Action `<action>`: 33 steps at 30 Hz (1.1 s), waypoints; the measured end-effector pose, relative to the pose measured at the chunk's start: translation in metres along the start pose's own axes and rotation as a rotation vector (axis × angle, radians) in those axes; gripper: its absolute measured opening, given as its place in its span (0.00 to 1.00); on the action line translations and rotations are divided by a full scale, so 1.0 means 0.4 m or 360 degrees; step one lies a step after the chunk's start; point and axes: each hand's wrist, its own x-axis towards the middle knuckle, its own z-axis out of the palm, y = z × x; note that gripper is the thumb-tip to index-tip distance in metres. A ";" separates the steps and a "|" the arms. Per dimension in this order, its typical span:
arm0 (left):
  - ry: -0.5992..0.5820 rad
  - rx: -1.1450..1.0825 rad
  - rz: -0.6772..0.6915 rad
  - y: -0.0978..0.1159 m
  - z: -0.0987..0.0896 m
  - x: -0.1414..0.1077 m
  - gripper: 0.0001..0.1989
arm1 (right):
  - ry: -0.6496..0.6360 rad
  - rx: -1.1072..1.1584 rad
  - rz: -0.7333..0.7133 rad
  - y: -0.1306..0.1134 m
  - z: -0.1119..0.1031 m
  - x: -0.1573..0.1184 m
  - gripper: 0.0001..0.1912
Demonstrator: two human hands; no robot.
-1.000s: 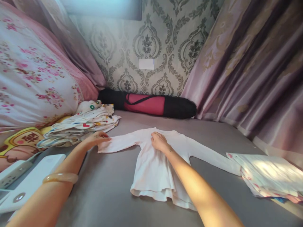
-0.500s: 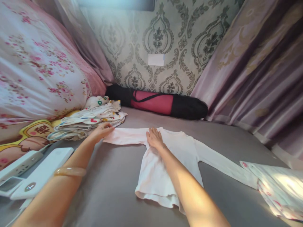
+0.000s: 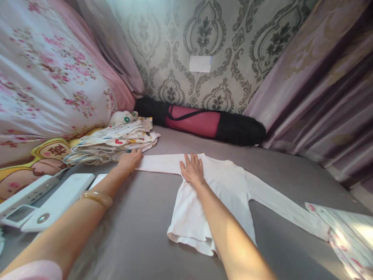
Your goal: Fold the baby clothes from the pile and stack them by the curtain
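A white long-sleeved shirt lies spread on the grey sheet, its sleeves stretched out to both sides. My left hand is closed on the cuff end of the left-hand sleeve; its fingertips are partly hidden. With fingers spread, my right hand presses flat on the shirt's shoulder, where that sleeve joins the body. The far end of the other sleeve reaches a folded patterned cloth at the right edge.
Folded patterned clothes lie just beyond my left hand. A white power bank, a power strip and a phone sit at left. A black and red bag lies along the wall.
The sleeve at my left hand looks straighter and smoother than before. My right hand's fingers are spread wider on the shoulder. The view has shifted slightly.
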 end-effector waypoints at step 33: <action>0.0546 -0.0210 0.0081 0.111 0.090 -0.111 0.30 | -0.0260 0.0420 -0.0077 0.035 -0.059 0.007 0.32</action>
